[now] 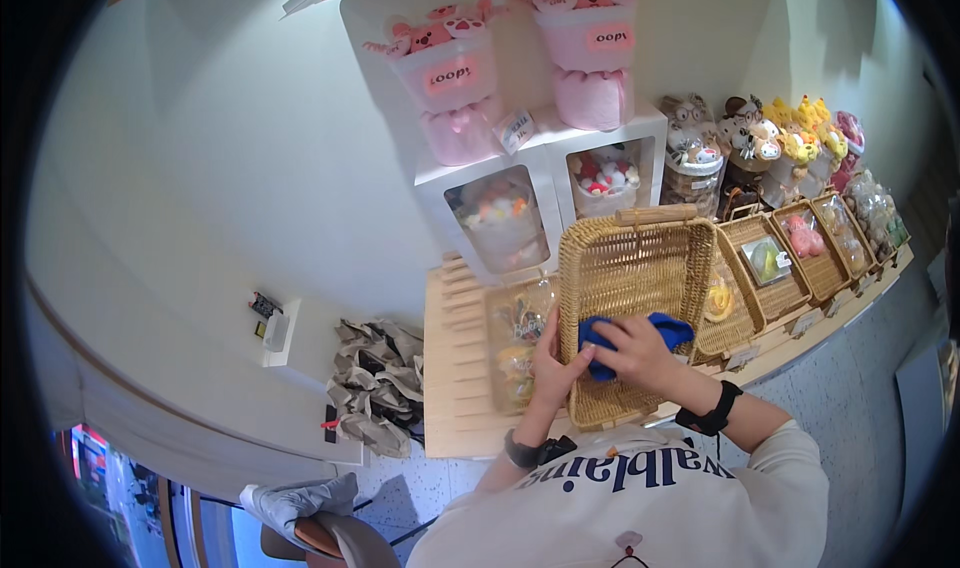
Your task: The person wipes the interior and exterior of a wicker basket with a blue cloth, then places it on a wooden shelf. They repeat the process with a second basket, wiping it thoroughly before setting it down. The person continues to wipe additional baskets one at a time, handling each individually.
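Observation:
A rectangular wicker basket (637, 268) with a wooden handle is held up in front of me, tilted so its inside faces me. My left hand (559, 365) grips the basket's left rim, its thumb reaching over the inner side. Inside, my right hand (634, 350) presses a crumpled blue cloth (671, 331) against the woven bottom. Beneath the basket is a pale wooden display table (457, 388). Close to my left hand, a tray of wrapped baked goods (514, 343) rests on that table.
More wicker trays (765, 260) with packaged bread line the table to the right. Behind stand white boxes with windows (499, 215), pink plush bouquets (450, 72) and bagged plush toys (802, 140). Crumpled brown paper (379, 380) lies left of the table. A chair with a grey garment (307, 504) is lower left.

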`<action>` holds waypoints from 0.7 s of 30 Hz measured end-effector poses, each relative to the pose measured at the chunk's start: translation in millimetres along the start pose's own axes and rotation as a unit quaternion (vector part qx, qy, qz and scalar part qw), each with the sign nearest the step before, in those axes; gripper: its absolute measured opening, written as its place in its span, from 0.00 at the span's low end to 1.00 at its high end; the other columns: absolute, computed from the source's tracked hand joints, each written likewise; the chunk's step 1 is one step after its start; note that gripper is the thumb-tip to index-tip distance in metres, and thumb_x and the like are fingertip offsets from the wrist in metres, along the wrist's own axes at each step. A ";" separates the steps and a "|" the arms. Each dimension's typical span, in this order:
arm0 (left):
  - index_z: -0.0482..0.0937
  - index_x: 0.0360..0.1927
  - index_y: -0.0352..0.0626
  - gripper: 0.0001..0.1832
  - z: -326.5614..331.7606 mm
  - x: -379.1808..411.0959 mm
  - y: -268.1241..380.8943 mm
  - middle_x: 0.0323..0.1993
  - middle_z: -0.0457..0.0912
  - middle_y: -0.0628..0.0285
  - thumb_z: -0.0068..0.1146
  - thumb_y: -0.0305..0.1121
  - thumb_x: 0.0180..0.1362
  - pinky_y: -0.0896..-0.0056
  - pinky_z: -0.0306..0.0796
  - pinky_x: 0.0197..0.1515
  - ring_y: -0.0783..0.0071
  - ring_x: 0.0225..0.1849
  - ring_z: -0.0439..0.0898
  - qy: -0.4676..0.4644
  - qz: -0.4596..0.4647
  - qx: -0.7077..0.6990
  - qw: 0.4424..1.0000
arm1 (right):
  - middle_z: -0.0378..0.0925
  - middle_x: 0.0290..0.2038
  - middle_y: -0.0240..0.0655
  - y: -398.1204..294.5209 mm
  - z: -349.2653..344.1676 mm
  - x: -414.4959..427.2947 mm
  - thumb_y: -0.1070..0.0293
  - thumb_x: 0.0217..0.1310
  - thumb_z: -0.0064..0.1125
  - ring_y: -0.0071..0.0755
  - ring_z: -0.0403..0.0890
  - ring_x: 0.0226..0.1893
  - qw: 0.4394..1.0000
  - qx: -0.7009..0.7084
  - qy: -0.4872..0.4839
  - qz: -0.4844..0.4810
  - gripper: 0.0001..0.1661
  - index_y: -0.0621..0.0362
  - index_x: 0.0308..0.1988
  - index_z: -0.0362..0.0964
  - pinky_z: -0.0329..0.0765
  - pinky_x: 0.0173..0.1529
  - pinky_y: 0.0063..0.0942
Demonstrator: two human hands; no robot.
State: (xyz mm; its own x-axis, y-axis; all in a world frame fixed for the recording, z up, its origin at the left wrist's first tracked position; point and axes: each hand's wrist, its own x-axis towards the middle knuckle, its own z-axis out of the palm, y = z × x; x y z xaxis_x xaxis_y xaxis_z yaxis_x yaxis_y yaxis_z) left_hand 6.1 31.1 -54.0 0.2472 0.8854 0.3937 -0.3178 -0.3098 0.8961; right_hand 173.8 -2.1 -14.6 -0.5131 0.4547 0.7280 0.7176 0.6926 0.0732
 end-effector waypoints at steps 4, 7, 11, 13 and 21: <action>0.51 0.68 0.29 0.44 -7.5 4.0 9.4 0.61 0.66 0.51 0.63 0.26 0.51 0.66 0.60 0.64 0.66 0.61 0.68 0.036 0.037 0.043 0.998 | 0.72 0.46 0.30 -17.1 17.8 -32.3 0.65 0.46 0.55 0.32 0.73 0.43 0.960 0.041 -0.226 -0.161 0.22 0.46 0.46 0.73 0.70 0.43 0.28; 0.51 0.68 0.29 0.44 -5.5 1.9 20.6 0.61 0.66 0.51 0.62 0.26 0.51 0.66 0.60 0.64 0.65 0.61 0.68 0.051 0.024 0.028 0.998 | 0.73 0.46 0.29 -3.2 14.3 -27.5 0.64 0.47 0.54 0.31 0.73 0.44 0.982 0.023 -0.105 -0.158 0.22 0.46 0.46 0.73 0.70 0.43 0.27; 0.51 0.68 0.29 0.44 -3.5 0.2 26.4 0.61 0.66 0.51 0.62 0.26 0.50 0.66 0.59 0.64 0.66 0.62 0.67 0.027 0.018 0.046 0.998 | 0.74 0.47 0.33 28.9 -11.0 4.5 0.65 0.45 0.56 0.34 0.75 0.41 0.995 -0.059 0.014 -0.083 0.21 0.47 0.44 0.74 0.71 0.41 0.30; 0.51 0.68 0.28 0.44 -4.4 -4.3 26.3 0.61 0.66 0.51 0.62 0.26 0.50 0.66 0.59 0.65 0.66 0.62 0.67 0.018 0.015 0.062 0.998 | 0.75 0.46 0.34 43.5 -24.7 26.2 0.65 0.43 0.56 0.36 0.75 0.40 0.990 -0.101 0.096 -0.031 0.19 0.49 0.42 0.75 0.72 0.40 0.34; 0.50 0.68 0.27 0.44 -9.6 -8.8 11.0 0.62 0.66 0.50 0.62 0.27 0.51 0.67 0.59 0.65 0.65 0.62 0.67 0.032 -0.023 0.016 0.999 | 0.75 0.46 0.33 22.1 -9.6 16.4 0.67 0.41 0.56 0.39 0.75 0.40 0.995 -0.048 0.084 0.008 0.21 0.49 0.42 0.76 0.72 0.42 0.35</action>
State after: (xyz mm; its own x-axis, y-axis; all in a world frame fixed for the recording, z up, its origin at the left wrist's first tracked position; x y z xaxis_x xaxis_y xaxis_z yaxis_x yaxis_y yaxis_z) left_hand -8.3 23.3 -49.6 0.2015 0.9187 0.3398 -0.2775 -0.2791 0.9193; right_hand 185.7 15.3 5.4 -0.4208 0.3595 0.8329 0.7708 0.6258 0.1193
